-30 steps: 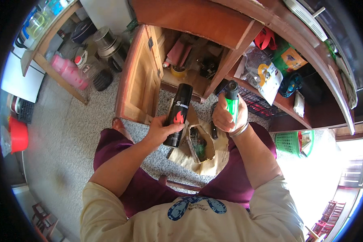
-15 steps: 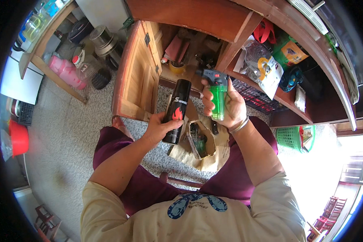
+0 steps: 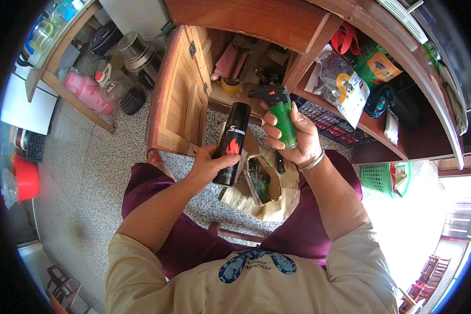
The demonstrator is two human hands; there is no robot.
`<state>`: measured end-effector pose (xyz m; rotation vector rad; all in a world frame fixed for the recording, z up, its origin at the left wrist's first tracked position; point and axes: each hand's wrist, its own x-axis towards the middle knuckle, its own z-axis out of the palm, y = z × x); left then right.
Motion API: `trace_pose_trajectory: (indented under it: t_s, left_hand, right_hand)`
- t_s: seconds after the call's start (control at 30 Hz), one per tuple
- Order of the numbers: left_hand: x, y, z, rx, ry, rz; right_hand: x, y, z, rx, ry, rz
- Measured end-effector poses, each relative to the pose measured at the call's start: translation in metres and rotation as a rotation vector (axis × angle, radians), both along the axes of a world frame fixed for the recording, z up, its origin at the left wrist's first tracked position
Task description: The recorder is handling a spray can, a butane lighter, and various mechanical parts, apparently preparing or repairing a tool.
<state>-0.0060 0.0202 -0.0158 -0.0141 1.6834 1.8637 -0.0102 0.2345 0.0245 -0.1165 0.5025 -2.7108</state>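
Fingers [image 3: 208, 151] of the left hand [image 3: 202, 166] are curled round a tall black can [image 3: 232, 141], and the thumb lies across its front, next to a red flame picture. The can leans a little, with its top end tipped to the right. The right hand [image 3: 301, 138] grips a small torch lighter [image 3: 284, 124] with a see-through green body and a black head. Its fingers are on the left side and its thumb is on the right side. The nose of the lighter points left, near the top of the can, and a small gap shows between them. A band [image 3: 313, 162] goes round the right wrist. Both things are held up in front of the person, above the floor [image 3: 89, 188], which is full of little specks. Lower down, between the knees in purple trousers [image 3: 165, 196], a torn box [image 3: 275, 191] sits on brown paper [image 3: 288, 206]. What is inside the box is too dark and jumbled to name. A black handle [image 3: 280, 163] lies just beside the box. Past the hands, a wooden cupboard door [image 3: 178, 99] hangs wide open, and a yellow round thing [image 3: 230, 87] and a pink thing [image 3: 228, 63] are inside the cupboard. Over to the right is a green basket [image 3: 374, 178], and far to the left is a red tub [image 3: 26, 178].
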Motion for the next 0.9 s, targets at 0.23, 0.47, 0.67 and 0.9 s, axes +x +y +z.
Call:
trace_pose_trajectory:
  t_s: [0.23, 0.47, 0.67, 0.9]
  left_hand:
    - [-0.001, -0.001, 0.0, 0.021, -0.006, -0.003]
    - [0.0, 0.0, 0.001, 0.007, -0.003, -0.004]
    - [0.0, -0.002, -0.002, 0.006, -0.005, 0.003]
    - [0.001, 0.0, 0.002, 0.03, -0.022, -0.004]
  right_hand:
    - [-0.001, 0.003, -0.005, 0.028, 0.044, 0.058]
    - [0.004, -0.007, -0.002, 0.401, 0.183, -0.093]
    - [0.005, -0.009, -0.001, 0.684, 0.281, -0.09]
    - [0.006, -0.006, -0.009, 0.558, 0.273, -0.014]
